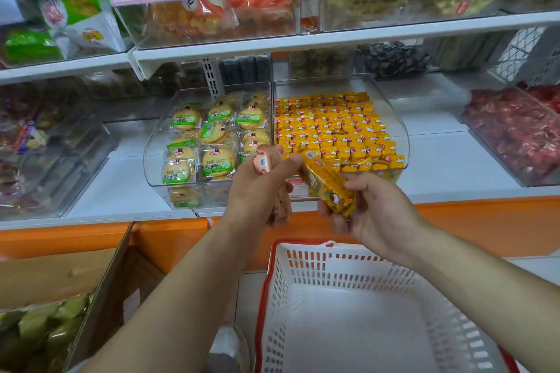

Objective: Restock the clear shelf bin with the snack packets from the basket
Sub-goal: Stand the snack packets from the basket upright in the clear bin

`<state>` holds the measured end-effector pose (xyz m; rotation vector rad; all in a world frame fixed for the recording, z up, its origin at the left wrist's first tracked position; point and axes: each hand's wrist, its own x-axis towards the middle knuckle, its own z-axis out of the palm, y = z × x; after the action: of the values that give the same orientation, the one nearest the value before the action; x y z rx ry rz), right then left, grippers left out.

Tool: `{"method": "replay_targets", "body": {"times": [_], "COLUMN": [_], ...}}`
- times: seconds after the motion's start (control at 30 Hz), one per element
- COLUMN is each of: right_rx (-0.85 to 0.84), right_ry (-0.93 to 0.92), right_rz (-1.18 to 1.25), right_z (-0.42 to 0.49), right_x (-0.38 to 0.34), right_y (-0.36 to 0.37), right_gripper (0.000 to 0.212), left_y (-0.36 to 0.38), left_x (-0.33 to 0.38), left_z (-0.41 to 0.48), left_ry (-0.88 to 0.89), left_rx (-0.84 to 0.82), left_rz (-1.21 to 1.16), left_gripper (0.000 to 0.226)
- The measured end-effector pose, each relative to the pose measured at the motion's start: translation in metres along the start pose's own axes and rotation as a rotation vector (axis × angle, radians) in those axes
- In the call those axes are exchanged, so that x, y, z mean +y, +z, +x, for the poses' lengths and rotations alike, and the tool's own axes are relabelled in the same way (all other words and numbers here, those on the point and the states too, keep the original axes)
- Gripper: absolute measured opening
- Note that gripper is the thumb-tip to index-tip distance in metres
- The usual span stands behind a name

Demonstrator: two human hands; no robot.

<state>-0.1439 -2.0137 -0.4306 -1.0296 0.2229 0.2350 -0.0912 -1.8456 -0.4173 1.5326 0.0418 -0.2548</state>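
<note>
Head view. The right hand (372,215) grips a stack of yellow packets (328,186), fingers curled beneath and thumb across it. The stack's long axis runs on a diagonal, its upper end tipped up and left toward the clear shelf bin (394,174), which lies directly ahead of and above both hands. The left hand (260,188) is closed round a pink-ended bundle (264,162) and sits before the divider between the bin's two compartments. The right hand is therefore judged the nearer to the right-hand compartment, where matching yellow packets already lie in close, flat rows. The left-hand compartment holds round biscuits (216,160) in clear, green-labelled wrappers. The packets are glossy, crinkled foil, slim and oblong; the bin is rigid transparent plastic with a curved front wall. The basket (333,266), white slotted plastic with a red rim, stands below the hands and shows no packets inside
</note>
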Motion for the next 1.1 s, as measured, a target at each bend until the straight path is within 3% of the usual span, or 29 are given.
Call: {"method": "replay_targets", "body": {"times": [0.13, 0.37, 0.43, 0.53, 0.63, 0.77, 0.87, 0.97, 1.1], "right_rx": [0.005, -0.003, 0.028, 0.11, 0.001, -0.121, -0.14, 0.003, 0.006], "right_ry": [0.096, -0.028, -0.073, -0.166, -0.221, -0.299, -0.303, -0.413, -0.481], "right_rz": [0.009, -0.261, -0.373, -0.589, -0.776, -0.949, -0.925, -0.858, -0.656], "right_z": [0.002, 0.006, 0.005, 0.007, 0.008, 0.006, 0.013, 0.031, 0.067], "right_x": [-0.006, -0.02, -0.023, -0.024, -0.022, -0.02, -0.031, -0.047, -0.054], "right_y": [-0.005, -0.015, -0.016, -0.017, -0.017, -0.01, -0.011, -0.01, 0.004], "right_gripper": [0.034, 0.052, 0.044, 0.014, 0.039, 0.054, 0.066, 0.054, 0.046], "left_y": [-0.004, -0.003, -0.003, -0.004, -0.003, -0.002, -0.01, -0.021, -0.033], "left_x": [0.003, 0.001, 0.0, -0.001, -0.002, -0.006, -0.005, -0.003, -0.007], "left_z": [-0.002, -0.003, -0.003, -0.002, -0.002, -0.004, 0.001, 0.006, 0.006], "left_ry": [0.057, 0.049, 0.033, 0.051, 0.112, 0.126, 0.07, -0.052, -0.012], "left_rx": [-0.083, -0.041, -0.01, 0.03, 0.019, -0.039, -0.055, -0.061, -0.088], "left_rz": [0.07, 0.156, 0.153, 0.177, 0.211, 0.262, 0.332, 0.335, 0.465], "left_gripper": [0.024, 0.021, 0.025, 0.029, 0.033, 0.04, 0.038, 0.018, 0.01]}}
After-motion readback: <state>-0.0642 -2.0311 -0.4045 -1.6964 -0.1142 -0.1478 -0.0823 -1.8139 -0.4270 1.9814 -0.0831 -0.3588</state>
